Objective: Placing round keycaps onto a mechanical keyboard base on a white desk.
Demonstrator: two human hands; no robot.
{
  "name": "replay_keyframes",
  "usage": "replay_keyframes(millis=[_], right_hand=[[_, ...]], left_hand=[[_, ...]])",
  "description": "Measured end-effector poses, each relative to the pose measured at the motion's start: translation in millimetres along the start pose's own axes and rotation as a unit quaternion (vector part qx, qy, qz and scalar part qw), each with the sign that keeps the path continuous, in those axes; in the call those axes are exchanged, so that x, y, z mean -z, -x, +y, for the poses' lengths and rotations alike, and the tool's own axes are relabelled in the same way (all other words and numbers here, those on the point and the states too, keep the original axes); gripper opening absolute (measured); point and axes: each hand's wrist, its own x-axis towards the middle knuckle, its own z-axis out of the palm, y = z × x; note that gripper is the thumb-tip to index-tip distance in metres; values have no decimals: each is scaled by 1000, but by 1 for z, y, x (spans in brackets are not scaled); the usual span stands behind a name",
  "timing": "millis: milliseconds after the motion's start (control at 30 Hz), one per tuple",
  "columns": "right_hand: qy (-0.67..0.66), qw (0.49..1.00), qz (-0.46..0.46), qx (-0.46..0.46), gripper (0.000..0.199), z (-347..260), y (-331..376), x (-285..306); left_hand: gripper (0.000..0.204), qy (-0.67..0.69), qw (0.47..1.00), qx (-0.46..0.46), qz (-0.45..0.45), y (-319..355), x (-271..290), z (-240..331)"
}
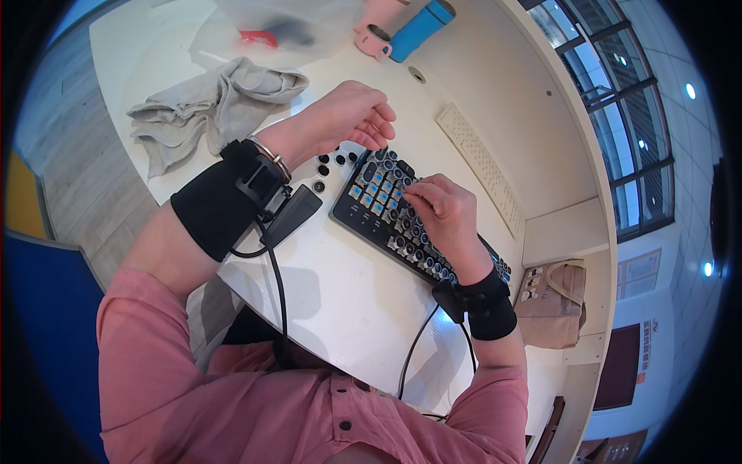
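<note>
A black mechanical keyboard (pixel 357 215) lies at a slant on the white table. At its left end several keys are without caps, showing blue switches (pixel 379 197); round dark keycaps cover much of the rest. My right hand (pixel 442 213) is closed in a pinch, fingertips down at the keys beside the bare switches; what is between them is hidden. Above the keyboard's far left corner hovers my left hand (pixel 352 116), its fingers curled together, the palm side out of sight. Loose round keycaps (pixel 323 170) lie on the table below my left wrist.
A crumpled grey cloth (pixel 220 108) lies at the left, with a clear plastic bag (pixel 286 39) behind it. A pink mug (pixel 374 42) and blue bottle (pixel 421 29) stand at the back. A white keyboard (pixel 479 166) lies along the partition; a beige bag (pixel 550 305) sits right. Cables (pixel 280 309) hang from both wrist devices.
</note>
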Motion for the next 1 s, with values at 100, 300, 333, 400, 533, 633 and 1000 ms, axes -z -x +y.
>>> replay_keyframes(millis=[100,300,333,400,533,633,1000], right_hand=[[18,999,7,45,7,1,-1,-2],[56,996,-10,72,6,2,-2,1],[64,995,-18,77,5,2,-2,2],[72,994,-26,82,5,2,-2,2],[72,993,-36,86,4,5,0,1],[75,993,-45,85,5,4,-1,2],[96,987,-76,101,6,2,-3,4]], left_hand=[[26,-10,1000,5,-2,0,0,1],[26,-17,1000,10,-16,-1,1,0],[25,-12,1000,8,-10,-1,1,0],[24,-7,1000,6,-5,0,1,-1],[26,-29,999,6,-14,-1,1,0],[25,-24,1000,4,-13,-1,1,-1],[23,-23,1000,5,-9,0,1,-1]])
